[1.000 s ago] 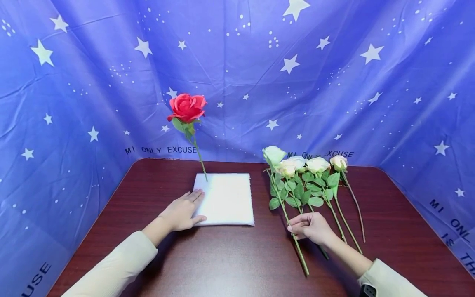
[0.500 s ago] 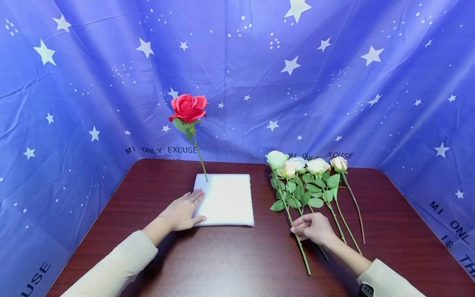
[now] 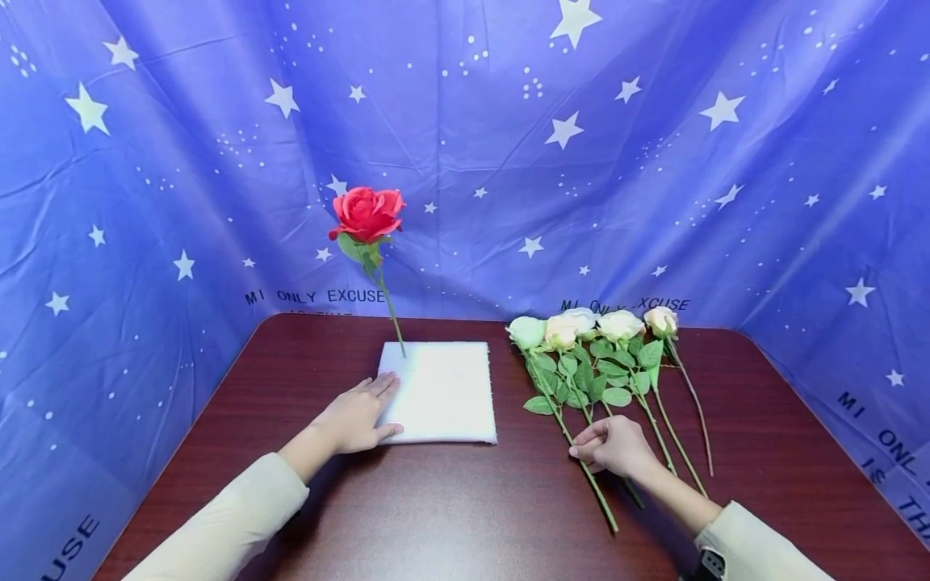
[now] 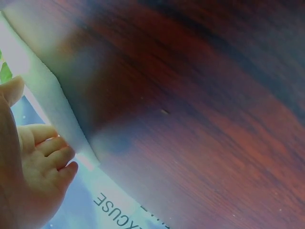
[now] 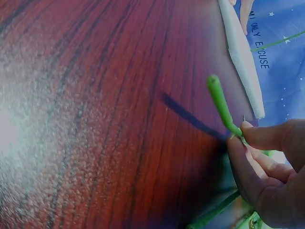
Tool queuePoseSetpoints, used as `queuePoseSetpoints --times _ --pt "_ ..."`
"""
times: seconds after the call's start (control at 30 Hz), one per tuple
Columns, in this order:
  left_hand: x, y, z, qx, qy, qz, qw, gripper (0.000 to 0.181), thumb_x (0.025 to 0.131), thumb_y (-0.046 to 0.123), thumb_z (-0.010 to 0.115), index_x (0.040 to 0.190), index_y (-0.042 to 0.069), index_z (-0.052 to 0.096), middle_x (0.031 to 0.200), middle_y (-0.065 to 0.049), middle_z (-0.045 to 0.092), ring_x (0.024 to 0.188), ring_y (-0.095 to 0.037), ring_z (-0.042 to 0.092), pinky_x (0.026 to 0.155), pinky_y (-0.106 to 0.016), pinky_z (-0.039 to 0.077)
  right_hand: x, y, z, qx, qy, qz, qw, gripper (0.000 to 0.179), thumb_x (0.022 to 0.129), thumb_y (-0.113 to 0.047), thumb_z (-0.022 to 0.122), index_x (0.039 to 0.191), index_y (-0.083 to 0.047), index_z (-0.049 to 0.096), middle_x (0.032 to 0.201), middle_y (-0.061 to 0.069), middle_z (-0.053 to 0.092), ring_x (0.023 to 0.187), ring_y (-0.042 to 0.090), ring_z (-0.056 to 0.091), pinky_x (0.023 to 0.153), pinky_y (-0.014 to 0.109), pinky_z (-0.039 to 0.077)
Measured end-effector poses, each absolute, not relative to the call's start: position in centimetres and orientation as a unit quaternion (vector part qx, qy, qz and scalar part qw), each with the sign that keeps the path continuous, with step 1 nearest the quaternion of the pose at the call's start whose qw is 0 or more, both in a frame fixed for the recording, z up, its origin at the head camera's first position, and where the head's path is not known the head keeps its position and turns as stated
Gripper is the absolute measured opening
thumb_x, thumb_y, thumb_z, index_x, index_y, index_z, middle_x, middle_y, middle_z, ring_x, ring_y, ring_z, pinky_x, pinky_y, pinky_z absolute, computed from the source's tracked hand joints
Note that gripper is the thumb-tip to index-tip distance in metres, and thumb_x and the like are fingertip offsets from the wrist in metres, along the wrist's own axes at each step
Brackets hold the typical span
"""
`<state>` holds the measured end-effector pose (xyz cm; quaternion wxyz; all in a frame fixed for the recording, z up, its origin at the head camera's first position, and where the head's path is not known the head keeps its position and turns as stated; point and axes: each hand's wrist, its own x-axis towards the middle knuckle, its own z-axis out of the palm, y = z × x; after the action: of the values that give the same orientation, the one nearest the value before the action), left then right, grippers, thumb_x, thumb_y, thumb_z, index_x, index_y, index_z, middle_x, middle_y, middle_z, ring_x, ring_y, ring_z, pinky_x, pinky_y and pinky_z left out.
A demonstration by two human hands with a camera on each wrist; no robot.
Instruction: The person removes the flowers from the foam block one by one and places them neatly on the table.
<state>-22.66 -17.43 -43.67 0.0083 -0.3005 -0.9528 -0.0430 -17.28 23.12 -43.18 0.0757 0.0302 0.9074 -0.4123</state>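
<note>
My left hand [image 3: 359, 415] lies with spread, straight fingers on the left edge of a white foam board [image 3: 450, 395]. Near the board's back left corner a red rose [image 3: 367, 215] stands with its stem in the foam, tilted slightly left. Between thumb and fingertips my right hand [image 3: 616, 446] pinches the green stem of a pale green-white rose [image 3: 526, 332], the leftmost of a row. In the right wrist view the stem's cut end [image 5: 214, 88] sticks out past the fingertips, above its shadow. The left wrist view shows the left palm [image 4: 43, 167] beside the board's edge.
Right of the held rose lie several roses: a peach one [image 3: 561, 332], a white one [image 3: 620, 325] and a pinkish one [image 3: 662, 321] among them, stems pointing toward me. The dark wooden table [image 3: 436, 516] ends at a blue star-patterned curtain [image 3: 450, 145].
The pale green-white rose's head has come down and shifted left toward the table, while its stem end swung slightly right. My left hand and the red rose have stayed in place.
</note>
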Motion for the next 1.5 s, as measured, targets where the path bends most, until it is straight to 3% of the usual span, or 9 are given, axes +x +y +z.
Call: queuePoseSetpoints --times 0.27,0.6,0.8,1.03,1.33,1.5 --pt "-22.5 -17.6 -43.5 -0.292 -0.955 -0.047 -0.001 0.075 0.091 0.044 0.058 0.141 -0.009 0.041 0.149 -0.025 0.041 0.141 -0.034 0.039 0.117 -0.049 0.034 -17.9 23.0 -42.8 0.027 0.922 -0.384 0.041 0.016 0.078 -0.019 0.078 0.083 -0.004 0.074 0.069 0.009 0.074 0.051 0.011 0.068 0.054 0.025 0.057" --pt "-22.4 -17.9 -43.4 -0.291 -0.955 -0.049 0.006 0.075 0.090 0.044 0.058 0.140 -0.009 0.042 0.148 -0.025 0.042 0.140 -0.034 0.040 0.116 -0.049 0.036 -20.3 21.1 -41.1 -0.033 0.863 -0.501 0.057 0.029 0.085 -0.012 0.071 0.102 0.011 0.068 0.089 0.024 0.073 0.070 0.022 0.074 0.068 0.035 0.062" --pt "-22.8 -18.0 -43.6 -0.289 -0.956 -0.042 0.009 0.076 0.090 0.046 0.058 0.141 -0.008 0.041 0.149 -0.024 0.041 0.141 -0.033 0.040 0.116 -0.048 0.035 -23.1 17.7 -40.2 -0.075 0.827 -0.555 0.051 0.037 0.086 -0.018 0.072 0.112 0.008 0.066 0.098 0.022 0.073 0.080 0.021 0.074 0.078 0.038 0.061" --pt "-22.7 -17.4 -43.9 -0.301 -0.952 -0.054 0.005 0.075 0.090 0.045 0.059 0.140 -0.009 0.042 0.148 -0.024 0.042 0.140 -0.034 0.041 0.115 -0.049 0.036 -25.3 12.6 -40.1 -0.158 0.815 -0.557 0.014 0.029 0.083 -0.017 0.074 0.108 -0.001 0.071 0.107 0.018 0.073 0.087 0.005 0.070 0.077 0.017 0.057" --pt "-22.5 -17.1 -43.9 -0.293 -0.954 -0.067 0.000 0.075 0.089 0.042 0.061 0.140 -0.008 0.042 0.149 -0.023 0.041 0.140 -0.033 0.040 0.115 -0.048 0.037 -28.0 7.4 -40.5 -0.194 0.771 -0.607 0.011 0.025 0.085 -0.011 0.072 0.108 -0.001 0.071 0.108 0.019 0.072 0.086 -0.001 0.068 0.079 0.016 0.056" --pt "-22.5 -17.3 -43.5 -0.285 -0.956 -0.072 -0.004 0.074 0.089 0.041 0.062 0.140 -0.009 0.042 0.149 -0.024 0.041 0.140 -0.034 0.040 0.115 -0.049 0.036 -29.2 5.2 -40.2 -0.215 0.759 -0.615 0.009 0.027 0.086 -0.009 0.071 0.111 0.001 0.069 0.111 0.020 0.071 0.093 0.008 0.070 0.082 0.017 0.057"
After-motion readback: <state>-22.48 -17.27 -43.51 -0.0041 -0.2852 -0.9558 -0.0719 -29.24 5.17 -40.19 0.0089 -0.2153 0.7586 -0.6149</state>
